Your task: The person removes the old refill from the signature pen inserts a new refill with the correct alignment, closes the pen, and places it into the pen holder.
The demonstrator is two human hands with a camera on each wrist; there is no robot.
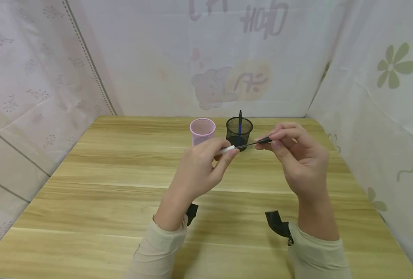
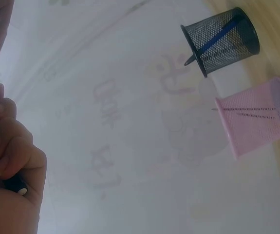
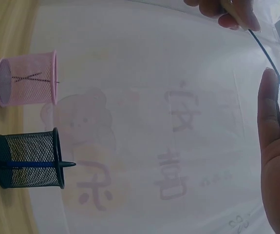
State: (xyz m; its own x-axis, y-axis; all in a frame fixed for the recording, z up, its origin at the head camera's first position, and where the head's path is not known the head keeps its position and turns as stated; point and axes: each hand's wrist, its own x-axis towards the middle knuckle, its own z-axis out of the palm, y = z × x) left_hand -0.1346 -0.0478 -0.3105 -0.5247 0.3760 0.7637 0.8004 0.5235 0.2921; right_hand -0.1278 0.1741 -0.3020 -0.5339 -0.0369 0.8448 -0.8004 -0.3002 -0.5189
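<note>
Near the middle of the head view, my left hand [image 1: 201,168] grips a white pen barrel [image 1: 228,149]. A dark end piece [image 2: 16,184] with a pale tip pokes out of that fist in the left wrist view. My right hand [image 1: 304,164] pinches a slim black pen part [image 1: 265,140] between thumb and fingers. From this part a thin dark rod [image 1: 247,145], like a pen refill, runs to the mouth of the white barrel. How far the rod reaches inside is hidden. Both hands are held above the wooden table.
Toward the back of the table [image 1: 140,166] stand a pink mesh cup [image 1: 193,135] and a black mesh cup [image 1: 230,136]. A blue and black pen [image 1: 240,126] leans in the black cup. Thin dark sticks [image 3: 30,78] cross inside the pink one. Printed cloth [image 1: 140,58] encloses the table.
</note>
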